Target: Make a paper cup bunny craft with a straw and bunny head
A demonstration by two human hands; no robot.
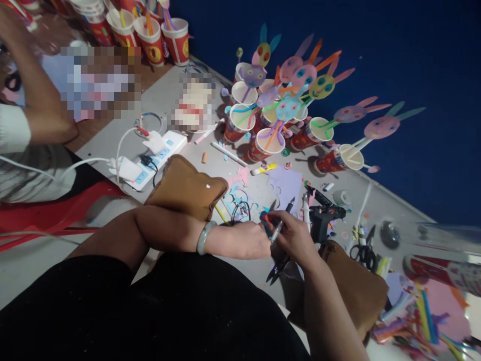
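My right hand [295, 238] is closed around a pen [277, 231] with a clear barrel and a dark end pointing up. Right beside it my left hand [248, 240] is closed, a pale bracelet [205, 238] on its wrist. Something small, teal and red, shows between the two hands, but fingers mostly cover it. Purple paper [285, 184] with cut-out curves lies just beyond them. Under the right wrist are dark scissor blades [277, 273]. A black glue gun [322, 220] rests to the right of that hand.
Red paper cups [266, 146] with paper rabbit heads stand along the blue wall. A power strip [160, 160] with plugs lies left of a brown cushion [186, 188]. Black-handled scissors [364, 256] and pipe cleaners [424, 313] are at right. Another person's arm [45, 95] reaches in at left.
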